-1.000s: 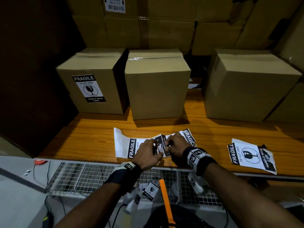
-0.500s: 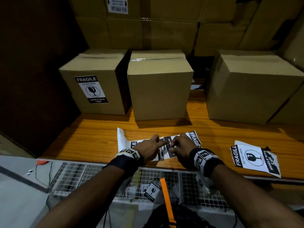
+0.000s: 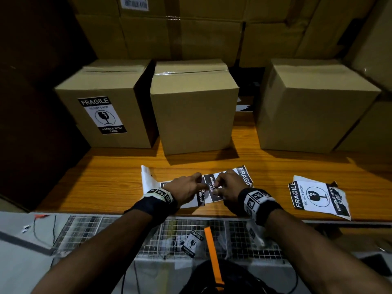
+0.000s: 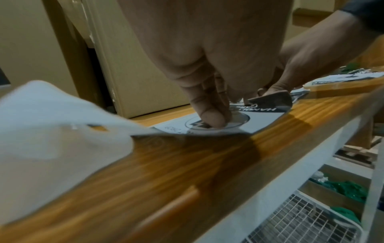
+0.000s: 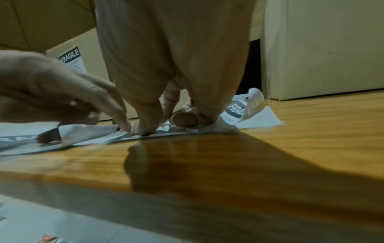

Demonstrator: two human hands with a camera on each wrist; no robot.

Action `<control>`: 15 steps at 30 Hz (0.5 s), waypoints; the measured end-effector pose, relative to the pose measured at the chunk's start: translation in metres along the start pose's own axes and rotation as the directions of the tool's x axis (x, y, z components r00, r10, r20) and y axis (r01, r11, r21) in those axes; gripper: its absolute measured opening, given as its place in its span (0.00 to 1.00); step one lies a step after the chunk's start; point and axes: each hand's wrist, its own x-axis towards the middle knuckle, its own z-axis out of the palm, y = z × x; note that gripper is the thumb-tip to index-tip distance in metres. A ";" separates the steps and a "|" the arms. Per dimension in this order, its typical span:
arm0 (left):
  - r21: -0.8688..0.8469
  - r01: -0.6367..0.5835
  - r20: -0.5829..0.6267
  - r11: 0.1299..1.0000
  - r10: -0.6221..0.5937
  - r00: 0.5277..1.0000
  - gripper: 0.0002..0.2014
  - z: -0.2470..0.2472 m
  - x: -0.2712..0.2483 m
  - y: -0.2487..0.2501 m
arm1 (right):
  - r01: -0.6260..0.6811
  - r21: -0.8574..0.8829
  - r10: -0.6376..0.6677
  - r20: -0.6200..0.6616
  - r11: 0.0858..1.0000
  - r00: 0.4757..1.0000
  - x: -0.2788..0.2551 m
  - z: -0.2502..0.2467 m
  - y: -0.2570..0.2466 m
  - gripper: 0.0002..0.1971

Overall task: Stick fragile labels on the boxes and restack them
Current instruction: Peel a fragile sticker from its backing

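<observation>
The head view looks down and forward over the wooden table (image 3: pixel 275 166) toward the boxes. Both wrist views sit low, close behind the fingers, sharing the label strip (image 4: pixel 207 129)

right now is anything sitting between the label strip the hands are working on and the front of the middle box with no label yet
Nothing visible does. The label strip lies on the wooden table under the left hand and right hand, and only bare tabletop shows between it and the unlabelled middle box. The loose labels lie off to the right.
</observation>
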 end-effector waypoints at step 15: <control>0.053 -0.216 -0.126 0.975 0.221 0.967 0.07 -0.007 0.032 -0.005 | 0.017 -0.085 -0.014 0.039 0.996 0.999 0.004 0.000 0.000 0.08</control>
